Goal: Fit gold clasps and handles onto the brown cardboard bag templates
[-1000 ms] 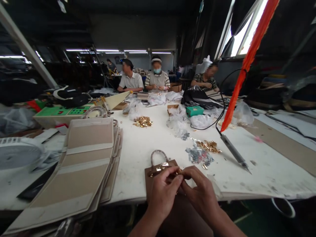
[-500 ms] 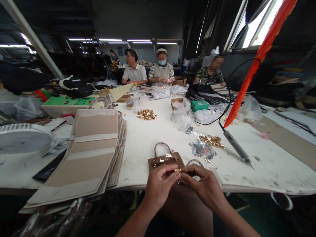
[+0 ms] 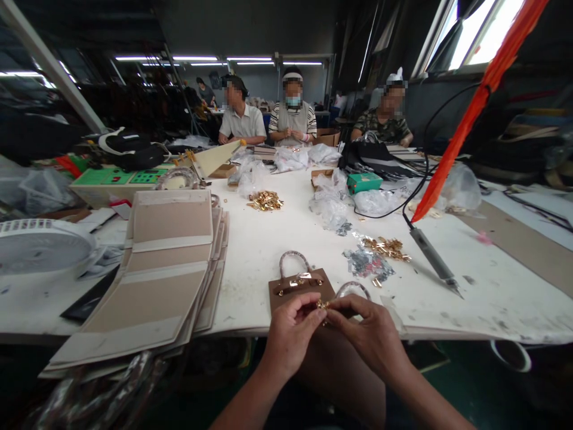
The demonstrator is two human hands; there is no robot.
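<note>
A small gold metal piece (image 3: pixel 322 304) is pinched between the fingertips of my left hand (image 3: pixel 293 334) and my right hand (image 3: pixel 367 328), which meet in front of a brown bag panel (image 3: pixel 286 288). The panel lies at the table's near edge, with gold fittings on its strap and a wrapped handle (image 3: pixel 293 255) looping up behind. Another wrapped handle (image 3: pixel 353 288) shows just behind my right hand. Beyond it lie a pile of silver pieces (image 3: pixel 367 263) and a pile of gold pieces (image 3: pixel 387 248). My fingers partly cover the small piece and the panel.
Stacked beige panels (image 3: pixel 156 269) overhang the table's (image 3: pixel 250 245) near edge at left, beside a white fan (image 3: pixel 45 251). At right, a grey pen-shaped tool (image 3: pixel 432 257) hangs by an orange strip (image 3: pixel 474 119). Three people sit across the table, among plastic bags.
The camera view has tilted down slightly, so the scene sits a little higher. Both hands stay together at the gold piece, with only slight finger shifts.
</note>
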